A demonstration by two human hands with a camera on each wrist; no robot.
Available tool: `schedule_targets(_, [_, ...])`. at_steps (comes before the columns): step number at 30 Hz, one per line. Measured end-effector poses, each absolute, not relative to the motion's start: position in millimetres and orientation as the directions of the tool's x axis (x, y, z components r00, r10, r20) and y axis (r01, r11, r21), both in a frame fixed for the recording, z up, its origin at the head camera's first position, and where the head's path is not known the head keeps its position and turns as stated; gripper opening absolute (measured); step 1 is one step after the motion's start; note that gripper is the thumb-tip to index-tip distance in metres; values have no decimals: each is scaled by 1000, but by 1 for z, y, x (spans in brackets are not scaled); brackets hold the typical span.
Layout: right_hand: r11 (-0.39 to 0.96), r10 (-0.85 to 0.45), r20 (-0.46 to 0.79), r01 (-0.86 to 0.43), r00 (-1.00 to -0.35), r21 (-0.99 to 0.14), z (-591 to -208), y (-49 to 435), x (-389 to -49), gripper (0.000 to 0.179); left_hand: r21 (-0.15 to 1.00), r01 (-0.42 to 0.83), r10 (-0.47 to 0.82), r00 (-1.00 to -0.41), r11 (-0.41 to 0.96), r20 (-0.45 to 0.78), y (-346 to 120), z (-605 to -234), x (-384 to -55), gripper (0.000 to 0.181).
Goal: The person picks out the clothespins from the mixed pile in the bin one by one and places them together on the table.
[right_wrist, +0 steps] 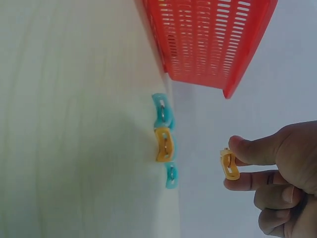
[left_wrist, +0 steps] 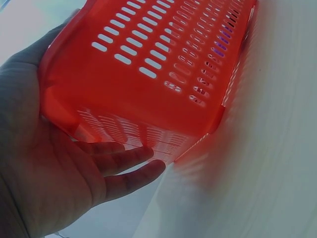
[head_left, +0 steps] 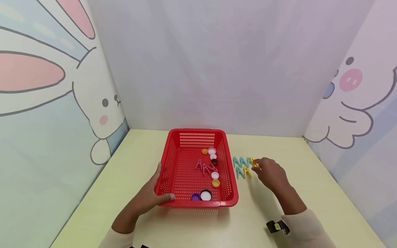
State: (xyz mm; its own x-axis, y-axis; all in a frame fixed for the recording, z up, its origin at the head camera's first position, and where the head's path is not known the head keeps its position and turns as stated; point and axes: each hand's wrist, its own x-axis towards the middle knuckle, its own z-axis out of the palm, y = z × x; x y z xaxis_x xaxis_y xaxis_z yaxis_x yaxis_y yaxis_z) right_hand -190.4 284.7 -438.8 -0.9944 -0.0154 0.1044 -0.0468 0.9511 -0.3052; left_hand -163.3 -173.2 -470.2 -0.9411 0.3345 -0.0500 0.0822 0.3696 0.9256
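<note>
A red plastic basket [head_left: 198,204] with slotted walls stands on the table. My left hand [head_left: 147,198] grips its near left corner, thumb over the rim and fingers along the outer wall, as the left wrist view confirms. Right of the basket, my right hand [head_left: 273,174] pinches a yellow clothespin [right_wrist: 229,165] between thumb and index finger, raised off the table. Below it on the table lie several light blue clothespins [head_left: 240,172] and a yellow clothespin [head_left: 246,171]. The hand partly hides the right end of this group.
Inside the basket are several dark pink clothespins [head_left: 205,168], white bottle caps [head_left: 215,175], yellow caps [head_left: 215,183], a purple cap [head_left: 195,196] and a black-rimmed white cap [head_left: 206,195]. Walls with cartoon animals enclose the pale yellow table [head_left: 145,148] at the back and sides.
</note>
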Motion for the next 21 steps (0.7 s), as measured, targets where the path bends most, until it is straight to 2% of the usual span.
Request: schedule_targets(21, [959,35,-52,48,-998,-281,-468,295,-203,31,914,92,333,-942,395,-49,-174,-469,-163,142])
